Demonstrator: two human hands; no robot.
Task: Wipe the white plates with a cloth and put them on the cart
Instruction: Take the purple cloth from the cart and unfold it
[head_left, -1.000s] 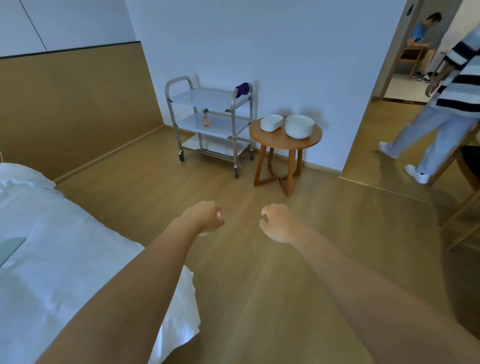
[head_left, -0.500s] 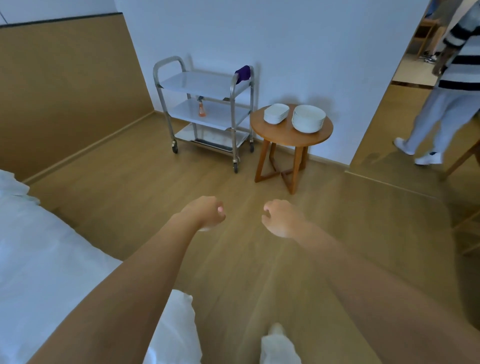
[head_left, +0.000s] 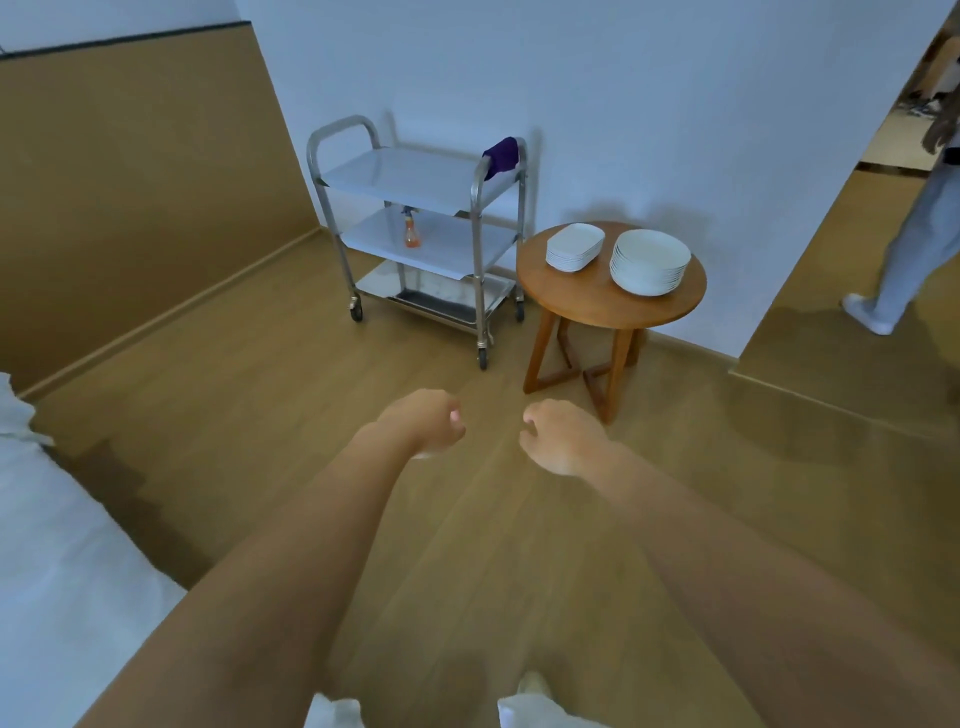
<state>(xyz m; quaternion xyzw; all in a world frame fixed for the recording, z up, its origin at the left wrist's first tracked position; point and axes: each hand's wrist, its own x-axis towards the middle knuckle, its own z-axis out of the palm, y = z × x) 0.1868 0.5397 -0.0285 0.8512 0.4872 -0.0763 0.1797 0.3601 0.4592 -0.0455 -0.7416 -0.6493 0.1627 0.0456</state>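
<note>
Two stacks of white plates stand on a round wooden table (head_left: 597, 306) by the wall: round plates (head_left: 652, 262) on the right, rectangular plates (head_left: 574, 248) on the left. Left of the table stands a steel three-shelf cart (head_left: 415, 176) with a purple cloth (head_left: 501, 154) draped over its right handle. My left hand (head_left: 423, 423) and my right hand (head_left: 563, 436) reach forward over the floor, well short of the table, fingers loosely curled and holding nothing.
An orange spray bottle (head_left: 411, 234) sits on the cart's middle shelf. A white bed (head_left: 62, 571) fills the lower left. Another person (head_left: 909, 244) walks in the doorway at right. Wooden floor lies between me and the table.
The view has moved closer to the cart and table, which now look larger. The person at right has stepped further out of view. My hands keep the same pose.
</note>
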